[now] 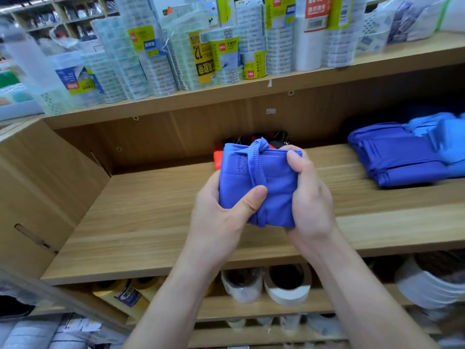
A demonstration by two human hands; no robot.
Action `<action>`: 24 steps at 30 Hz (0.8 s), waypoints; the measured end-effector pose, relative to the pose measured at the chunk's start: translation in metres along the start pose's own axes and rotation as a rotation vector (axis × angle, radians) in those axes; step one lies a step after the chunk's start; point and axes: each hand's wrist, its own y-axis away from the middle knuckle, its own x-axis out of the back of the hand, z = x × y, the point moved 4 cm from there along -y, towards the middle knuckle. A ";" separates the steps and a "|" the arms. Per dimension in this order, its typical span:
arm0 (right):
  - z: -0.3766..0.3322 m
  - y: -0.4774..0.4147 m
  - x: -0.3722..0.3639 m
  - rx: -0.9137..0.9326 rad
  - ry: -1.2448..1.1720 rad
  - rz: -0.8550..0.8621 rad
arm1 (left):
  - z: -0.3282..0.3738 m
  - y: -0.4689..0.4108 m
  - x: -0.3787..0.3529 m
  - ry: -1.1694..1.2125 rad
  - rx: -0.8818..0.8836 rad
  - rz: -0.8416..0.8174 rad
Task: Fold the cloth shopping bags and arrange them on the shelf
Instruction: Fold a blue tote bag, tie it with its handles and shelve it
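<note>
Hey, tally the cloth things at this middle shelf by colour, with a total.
Blue folded bag, gripped by left hand and right hand: 1
Blue bag pile on the shelf, bags inside uncountable: 1
Orange-red item, mostly hidden behind: 1
Total: 3

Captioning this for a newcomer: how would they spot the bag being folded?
Look at the wooden shelf's middle board, below the tape rolls. Over it, the left hand and right hand hold a blue bag. Unlike the loose pile of blue bags at right, it is a square bundle wrapped with its handle.
</note>
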 end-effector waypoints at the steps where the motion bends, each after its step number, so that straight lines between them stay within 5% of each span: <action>1: -0.004 -0.001 0.004 -0.013 0.049 -0.018 | 0.002 -0.001 -0.002 -0.059 -0.053 0.033; 4: -0.014 -0.004 0.024 -0.058 0.237 -0.107 | 0.013 -0.002 -0.002 -0.459 -0.457 0.100; 6: -0.019 -0.002 0.036 -0.213 0.128 -0.175 | 0.017 0.000 -0.010 -0.850 -0.804 0.115; 9: -0.019 0.000 0.044 -0.264 0.028 -0.173 | 0.010 0.004 -0.028 -1.022 -0.952 0.031; 13: -0.028 -0.004 0.067 -0.076 0.207 0.058 | 0.002 0.005 -0.038 -0.604 -0.576 -0.274; 16: -0.037 -0.001 0.077 0.010 0.229 -0.035 | 0.002 -0.008 -0.034 -0.404 -0.294 -0.167; 19: -0.043 0.002 0.082 0.012 0.186 -0.127 | -0.007 -0.018 -0.048 -0.230 -0.012 -0.303; 24: -0.058 0.013 0.101 0.035 0.471 -0.223 | -0.009 -0.024 -0.069 -0.041 0.043 -0.256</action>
